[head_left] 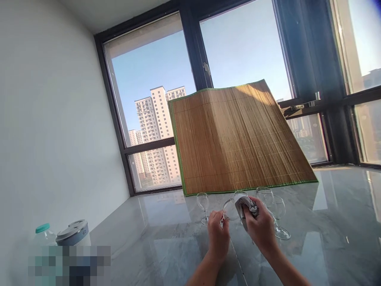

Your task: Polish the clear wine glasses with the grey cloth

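My left hand (218,235) is closed on a clear stemmed glass (229,209), which is tilted with its bowl toward the right. The fingers hide its stem and foot. Bunched in my right hand (262,227) is a grey-white cloth (244,206), pressed against the bowl of that glass. Whether part of the cloth is inside the bowl, I cannot tell. Just left of my hands a small stemmed glass (202,201) stands upright. More clear glasses, including a stemmed glass (279,210), stand behind and to the right of my right hand, partly covered by it.
Everything stands on a glossy grey marble-look surface (154,242). A bamboo mat (232,139) with green edging leans against the dark-framed windows. At the lower left are a lidded cup (73,232) and a bottle with a teal cap (42,228), beside a white wall.
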### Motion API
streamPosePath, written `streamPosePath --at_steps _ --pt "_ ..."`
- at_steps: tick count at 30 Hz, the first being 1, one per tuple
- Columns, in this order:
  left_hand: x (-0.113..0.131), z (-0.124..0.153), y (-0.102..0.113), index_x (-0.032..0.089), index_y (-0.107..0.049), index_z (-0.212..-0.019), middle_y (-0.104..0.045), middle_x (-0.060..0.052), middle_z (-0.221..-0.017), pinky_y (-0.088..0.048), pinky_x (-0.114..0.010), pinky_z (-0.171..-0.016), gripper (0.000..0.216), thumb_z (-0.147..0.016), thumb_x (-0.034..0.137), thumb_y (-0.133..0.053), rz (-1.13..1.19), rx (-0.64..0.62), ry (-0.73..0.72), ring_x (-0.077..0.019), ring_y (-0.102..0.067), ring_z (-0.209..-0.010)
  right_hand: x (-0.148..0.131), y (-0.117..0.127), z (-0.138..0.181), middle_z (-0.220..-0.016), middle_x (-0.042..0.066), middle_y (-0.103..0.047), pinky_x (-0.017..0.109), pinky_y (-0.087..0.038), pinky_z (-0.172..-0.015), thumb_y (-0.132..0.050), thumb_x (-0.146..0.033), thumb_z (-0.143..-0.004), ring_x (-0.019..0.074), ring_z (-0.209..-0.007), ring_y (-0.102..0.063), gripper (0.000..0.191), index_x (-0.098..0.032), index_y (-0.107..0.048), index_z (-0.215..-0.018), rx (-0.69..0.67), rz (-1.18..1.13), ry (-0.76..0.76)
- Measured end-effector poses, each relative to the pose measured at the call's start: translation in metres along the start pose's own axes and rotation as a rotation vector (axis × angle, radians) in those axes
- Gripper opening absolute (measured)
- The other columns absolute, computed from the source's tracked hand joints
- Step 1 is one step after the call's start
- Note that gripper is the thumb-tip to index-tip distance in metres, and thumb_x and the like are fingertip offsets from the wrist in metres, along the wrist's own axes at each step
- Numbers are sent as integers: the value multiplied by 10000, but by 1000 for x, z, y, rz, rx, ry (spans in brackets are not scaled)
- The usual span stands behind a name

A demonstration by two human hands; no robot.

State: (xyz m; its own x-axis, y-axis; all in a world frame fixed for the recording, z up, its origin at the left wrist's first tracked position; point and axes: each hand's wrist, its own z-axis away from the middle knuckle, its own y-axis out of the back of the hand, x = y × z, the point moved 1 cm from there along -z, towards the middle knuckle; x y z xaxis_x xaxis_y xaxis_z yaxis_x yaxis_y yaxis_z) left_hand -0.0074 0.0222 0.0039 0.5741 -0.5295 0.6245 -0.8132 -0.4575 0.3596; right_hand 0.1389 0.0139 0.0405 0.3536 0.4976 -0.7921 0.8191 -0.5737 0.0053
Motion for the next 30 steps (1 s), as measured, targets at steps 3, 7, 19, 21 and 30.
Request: streamPosePath --at_steps 3,7,19,21,30 --pt "-1 0 -1 197 -681 -1004 -668 -62 -908 -444 -277 -772 221 -884 257 -505 99 34 79 -189 -598 -833 1 0 -2 -796 46 -670 272 -465 -634 -535 -421 -779 201 -703 -608 289 -199 -602 -953 10 -45 -86" --pt "-3 -1 -2 165 -627 -1116 -671 -102 -1022 -468 -302 -821 306 -909 318 -462 200 74 202 -199 -617 -911 7 -6 -1 -752 26 -667 264 -469 -602 -580 -428 -727 186 -665 -597 297 -204 -612 -919 -123 -173 -209" --pt "7 13 -9 113 -408 -1392 -501 -161 -1335 -372 -324 -1087 710 -700 61 -555 325 -238 66 -232 -493 -1247 14 -21 19 -724 20 -703 304 -540 -633 -659 -303 -625 218 -684 -687 301 -205 -632 -908 -592 -549 -552" --pt "9 16 -8 119 -333 -1440 -466 -165 -1377 -354 -344 -1108 770 -710 91 -579 367 -318 71 -245 -470 -1277 14 -19 19 -709 19 -697 301 -532 -609 -630 -267 -613 218 -670 -681 314 -195 -631 -918 -592 -502 -526" --pt "15 -5 16 183 -621 -1037 -606 -95 -1044 -466 -359 -905 365 -732 102 -439 242 -47 -27 -227 -565 -982 16 -25 23 -717 7 -660 232 -455 -581 -531 -220 -555 154 -630 -593 362 -162 -617 -902 -416 -306 -442"
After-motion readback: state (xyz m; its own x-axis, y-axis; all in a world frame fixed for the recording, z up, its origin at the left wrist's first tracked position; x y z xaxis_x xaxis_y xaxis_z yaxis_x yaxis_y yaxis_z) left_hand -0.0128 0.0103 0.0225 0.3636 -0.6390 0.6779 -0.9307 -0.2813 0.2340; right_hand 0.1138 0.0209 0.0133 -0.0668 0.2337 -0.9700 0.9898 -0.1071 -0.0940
